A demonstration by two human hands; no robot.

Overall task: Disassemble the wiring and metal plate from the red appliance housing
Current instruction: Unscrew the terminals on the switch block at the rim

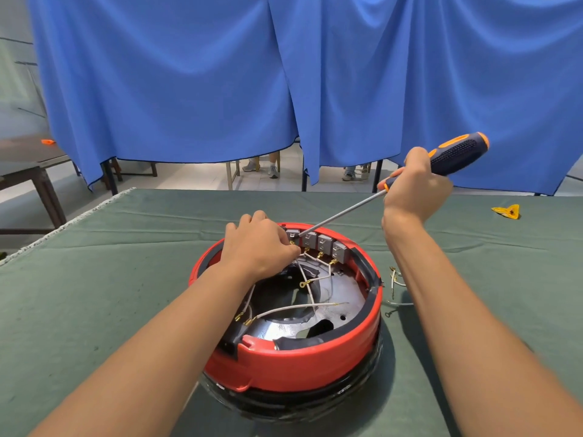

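On the green cloth-covered table (126,272), near its middle, sits the red appliance housing (293,364), round, open side up, resting on a black base. Inside the housing a shiny metal plate (344,294) lines the bottom, with cut-outs and small holes in it. White wiring (296,307) with brass-coloured terminals runs across the plate and up to a row of grey terminal blocks (318,242) fixed along the housing's far inner wall.

The left hand (260,247) reaches into the far side of the housing, knuckles up, fingers curled down at the wires just beside the leftmost grey block; what the fingertips actually pinch is hidden under the hand. The right hand (415,187) is above and beyond the housing's right side, fingers wrapped tightly round the handle of a navy-and-orange screwdriver (454,156). Its long steel shaft slants down and left, and the tip meets the terminal blocks close to the left hand's fingers.

Just right of the housing, on the cloth, lie a few loose white wires (396,282) with ring terminals. Farther right and beyond the housing lies a small yellow triangular piece (508,211). Behind the table hangs a blue curtain (220,77), and left of it stands a dark wooden table (34,167).
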